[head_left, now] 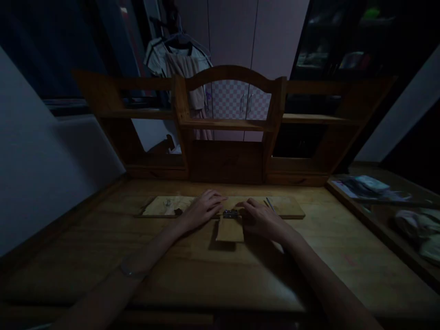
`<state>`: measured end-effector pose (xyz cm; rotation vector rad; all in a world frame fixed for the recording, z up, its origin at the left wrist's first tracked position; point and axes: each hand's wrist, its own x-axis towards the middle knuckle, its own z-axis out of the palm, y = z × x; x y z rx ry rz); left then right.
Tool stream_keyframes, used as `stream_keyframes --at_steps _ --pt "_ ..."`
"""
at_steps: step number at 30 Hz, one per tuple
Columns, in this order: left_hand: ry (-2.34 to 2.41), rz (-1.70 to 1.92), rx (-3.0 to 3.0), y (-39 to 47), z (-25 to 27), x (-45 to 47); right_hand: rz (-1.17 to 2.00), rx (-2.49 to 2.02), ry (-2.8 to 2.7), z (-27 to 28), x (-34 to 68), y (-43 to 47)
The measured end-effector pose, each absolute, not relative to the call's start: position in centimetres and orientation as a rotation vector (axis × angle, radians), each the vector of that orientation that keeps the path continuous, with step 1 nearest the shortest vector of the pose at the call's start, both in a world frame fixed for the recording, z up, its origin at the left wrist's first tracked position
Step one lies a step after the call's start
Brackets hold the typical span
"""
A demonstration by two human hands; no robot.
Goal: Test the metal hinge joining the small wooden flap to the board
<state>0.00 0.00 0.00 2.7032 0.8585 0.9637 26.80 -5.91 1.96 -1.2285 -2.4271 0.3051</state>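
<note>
Head view, dim light. Left hand (202, 208) lies flat, fingers spread, on the long wooden board (288, 207), w/ fingertips at about 9 o'clock of a small metal hinge (230, 213). Right hand (261, 217) sits at 3 o'clock of the hinge, fingers loosely open, tips just beside it; can't tell if they touch. Neither hand clamps anything. Hinge sits at centre of the desk (343, 256), where the small wood block (229, 230) at 6 o'clock meets the board. A thin tool (270, 204) lies on the board at 2 o'clock of the right hand. Shelf unit (228, 123) stands at 12 o'clock.
</note>
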Motion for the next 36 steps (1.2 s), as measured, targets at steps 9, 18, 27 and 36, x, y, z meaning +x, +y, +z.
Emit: stream_keyframes --at_steps 9,18,27,36 --pt "0.791 0.891 2.796 -0.3 0.1 -0.6 0.303 -1.217 -2.443 2.3 26.9 -6.1" --pt "0.77 0.673 2.861 -0.2 0.4 -0.8 0.277 -1.156 -2.47 3.3 26.3 -6.6" --pt "0.784 0.603 2.927 -0.8 0.8 -0.6 0.568 -0.992 -2.378 3.0 26.4 -6.0" --pt "0.737 0.567 2.847 -1.3 0.9 -0.5 0.631 -1.026 -2.224 2.3 26.5 -5.2"
